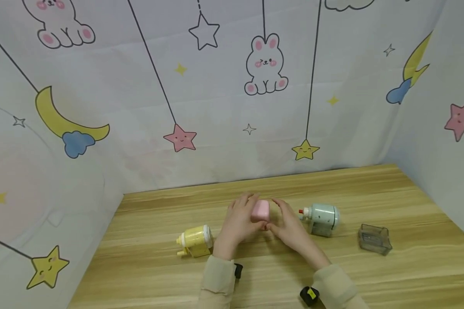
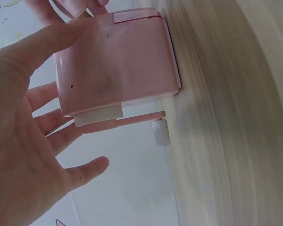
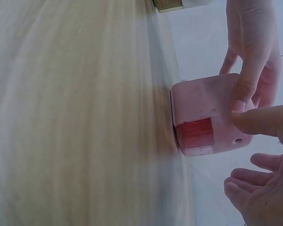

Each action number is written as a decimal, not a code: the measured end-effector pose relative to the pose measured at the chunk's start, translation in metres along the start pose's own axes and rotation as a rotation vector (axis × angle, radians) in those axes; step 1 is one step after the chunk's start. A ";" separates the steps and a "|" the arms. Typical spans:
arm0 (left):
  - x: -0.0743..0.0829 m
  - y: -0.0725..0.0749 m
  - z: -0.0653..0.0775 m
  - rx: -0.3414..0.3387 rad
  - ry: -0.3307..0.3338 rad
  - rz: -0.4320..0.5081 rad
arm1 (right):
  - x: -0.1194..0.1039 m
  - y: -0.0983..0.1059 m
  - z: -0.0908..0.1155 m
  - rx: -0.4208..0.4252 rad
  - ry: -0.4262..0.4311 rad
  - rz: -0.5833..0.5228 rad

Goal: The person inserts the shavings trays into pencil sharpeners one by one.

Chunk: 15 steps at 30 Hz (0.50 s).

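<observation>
A pink pencil sharpener [image 1: 261, 210] stands on the wooden table between both hands. My left hand [image 1: 236, 221] holds it, with the thumb on the near side and the fingers around the far side. The left wrist view shows its crank [image 2: 127, 122] with a pale knob [image 2: 161, 133]. A red panel [image 3: 196, 134] shows low on its side in the right wrist view. My right hand [image 1: 291, 229] touches the sharpener with its thumb, close by the left thumb; its other fingers are spread loosely apart from the body.
A yellow pencil sharpener [image 1: 196, 241] lies left of the hands, and a pale green one [image 1: 323, 219] stands to the right. Beyond that is a clear grey drawer-like box [image 1: 375, 239]. The wooden table [image 1: 158, 283] meets a printed cloth backdrop [image 1: 224, 107] behind.
</observation>
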State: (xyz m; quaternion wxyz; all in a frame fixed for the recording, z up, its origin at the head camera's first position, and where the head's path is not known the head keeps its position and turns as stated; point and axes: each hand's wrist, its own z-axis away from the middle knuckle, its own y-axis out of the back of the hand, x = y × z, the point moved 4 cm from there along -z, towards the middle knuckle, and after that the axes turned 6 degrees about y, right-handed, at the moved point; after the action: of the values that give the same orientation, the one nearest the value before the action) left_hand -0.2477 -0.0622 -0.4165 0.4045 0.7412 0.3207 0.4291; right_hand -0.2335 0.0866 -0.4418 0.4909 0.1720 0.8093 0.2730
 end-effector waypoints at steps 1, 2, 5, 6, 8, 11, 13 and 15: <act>0.001 0.000 0.000 0.001 -0.008 0.001 | -0.001 0.001 0.000 0.004 -0.001 0.005; 0.002 -0.001 0.000 0.002 -0.017 -0.001 | -0.001 0.002 0.001 0.004 -0.002 0.007; 0.004 -0.002 -0.001 0.002 -0.032 -0.004 | -0.004 0.007 0.002 0.014 0.003 0.011; 0.005 -0.002 -0.001 0.004 -0.036 -0.009 | -0.006 0.009 0.002 0.022 0.009 0.013; 0.007 -0.003 -0.002 0.009 -0.048 -0.013 | -0.009 0.013 0.003 0.040 0.028 0.028; 0.010 -0.003 -0.003 0.024 -0.082 -0.010 | -0.014 0.020 0.004 0.070 0.049 0.048; 0.012 -0.004 -0.004 0.028 -0.102 0.000 | -0.016 0.025 0.005 0.078 0.051 0.061; 0.013 -0.005 -0.005 0.035 -0.118 0.008 | -0.017 0.029 0.006 0.078 0.050 0.073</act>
State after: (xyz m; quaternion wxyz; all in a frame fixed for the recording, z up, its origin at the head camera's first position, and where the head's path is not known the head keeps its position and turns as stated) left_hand -0.2473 -0.0472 -0.4146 0.4082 0.7734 0.3008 0.3804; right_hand -0.2199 0.1022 -0.4143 0.4530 0.2137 0.8245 0.2633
